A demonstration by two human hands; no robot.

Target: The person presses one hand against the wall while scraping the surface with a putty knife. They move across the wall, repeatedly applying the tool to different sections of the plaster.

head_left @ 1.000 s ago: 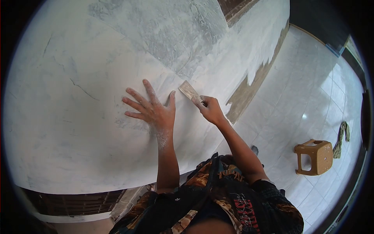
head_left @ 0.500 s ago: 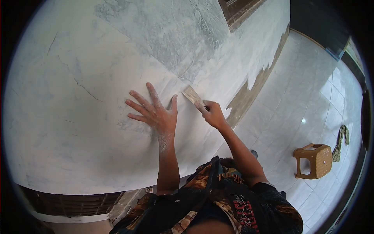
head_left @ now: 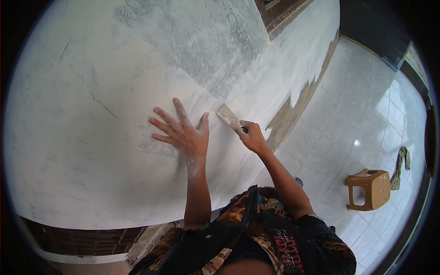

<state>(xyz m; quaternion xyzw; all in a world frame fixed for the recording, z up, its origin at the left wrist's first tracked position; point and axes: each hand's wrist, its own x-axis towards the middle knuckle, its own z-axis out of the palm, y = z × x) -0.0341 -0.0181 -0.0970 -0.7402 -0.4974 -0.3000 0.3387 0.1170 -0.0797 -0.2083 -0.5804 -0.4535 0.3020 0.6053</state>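
Observation:
My left hand (head_left: 187,136) is spread against the white-coated wall (head_left: 123,133), fingers apart and dusted with white powder; it holds nothing. To its right, my right hand (head_left: 253,136) grips a putty knife (head_left: 228,115) with a wide, smeared blade. The blade's edge lies at the wall, near the lower corner of a grey, streaky patch (head_left: 206,41). Fingers wrapped round the handle hide most of it.
A tan plastic stool (head_left: 376,190) stands on the tiled floor (head_left: 330,146) at right, with a crumpled green cloth (head_left: 401,167) beside it. A brown wooden frame (head_left: 279,18) is set in the wall above. Bare grey-brown plaster (head_left: 286,117) runs along the wall's base.
The putty knife and my right hand have shifted very slightly downward. My left hand stays spread on the wall in nearly the same place.

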